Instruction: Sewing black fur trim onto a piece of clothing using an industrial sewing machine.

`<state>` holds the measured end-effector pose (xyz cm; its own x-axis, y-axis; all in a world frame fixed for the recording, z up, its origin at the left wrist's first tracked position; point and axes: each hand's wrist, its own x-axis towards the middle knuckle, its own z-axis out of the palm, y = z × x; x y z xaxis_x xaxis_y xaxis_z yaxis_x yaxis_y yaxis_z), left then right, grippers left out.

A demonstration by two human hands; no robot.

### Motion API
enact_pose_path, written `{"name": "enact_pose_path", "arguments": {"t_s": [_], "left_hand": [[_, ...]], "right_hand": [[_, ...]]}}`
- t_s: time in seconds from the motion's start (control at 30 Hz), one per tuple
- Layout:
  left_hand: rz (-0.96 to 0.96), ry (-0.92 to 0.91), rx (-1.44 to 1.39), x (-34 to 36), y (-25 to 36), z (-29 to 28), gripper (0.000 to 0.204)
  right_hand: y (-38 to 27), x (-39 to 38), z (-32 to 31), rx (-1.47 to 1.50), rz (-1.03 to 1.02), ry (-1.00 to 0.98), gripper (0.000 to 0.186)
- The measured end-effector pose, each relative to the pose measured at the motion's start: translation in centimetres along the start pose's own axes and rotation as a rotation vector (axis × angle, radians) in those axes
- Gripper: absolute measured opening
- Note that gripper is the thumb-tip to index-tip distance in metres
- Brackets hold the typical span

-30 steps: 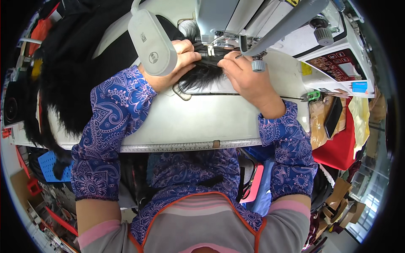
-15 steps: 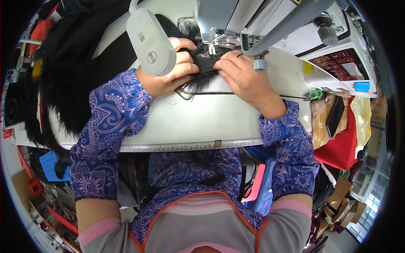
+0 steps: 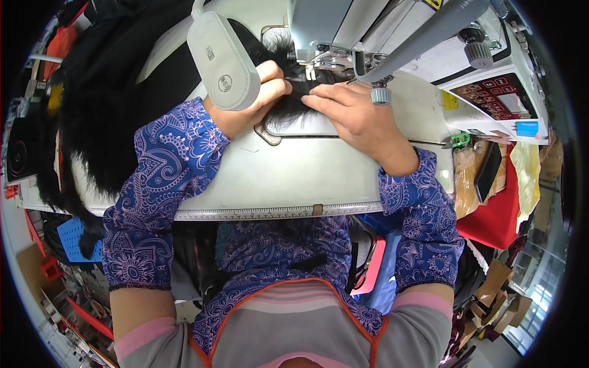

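Observation:
My left hand is closed on the black fur fabric just left of the presser foot of a sewing machine; a pale plastic device on an arm hides part of this hand. My right hand pinches and presses the same fabric right of and slightly in front of the foot, fingertips close to my left ones. The fur lies on a metal plate set into the white machine table. What is under my fingertips is partly hidden.
More black fabric and fur drapes over the table's left. At right are a control panel, green snips, a black phone and red cloth. A ruler strip edges the table; a blue perforated basket sits lower left.
My right fingertips have moved slightly left along the fabric. My left fingers shifted back and then a little to the right again. The fur under the foot has changed shape slightly.

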<state>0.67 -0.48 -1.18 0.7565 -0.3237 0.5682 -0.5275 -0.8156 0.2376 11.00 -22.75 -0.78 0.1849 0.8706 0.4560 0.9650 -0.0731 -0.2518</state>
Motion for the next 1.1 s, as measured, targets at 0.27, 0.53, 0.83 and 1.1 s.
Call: {"name": "enact_pose_path", "arguments": {"t_s": [0.27,0.53,0.83,1.1], "left_hand": [[0.168,-0.007,0.031,0.1,-1.0,0.1,0.014],[0.163,-0.066,0.029,-0.3,-0.8,0.1,0.013],[0.102,-0.019,0.126,-0.4,-2.0,1.0,0.031],[0.062,-0.078,0.161,0.0,-1.2,1.1,0.032]], "right_hand": [[0.0,-0.2,0.1,-0.046,-0.004,0.023,0.029],[0.6,-0.3,-0.4,0.008,-0.018,0.024,0.024],[2.2,-0.3,0.6,-0.044,0.04,0.039,0.027],[3.0,-0.2,0.2,-0.122,0.022,0.015,0.034]]}}
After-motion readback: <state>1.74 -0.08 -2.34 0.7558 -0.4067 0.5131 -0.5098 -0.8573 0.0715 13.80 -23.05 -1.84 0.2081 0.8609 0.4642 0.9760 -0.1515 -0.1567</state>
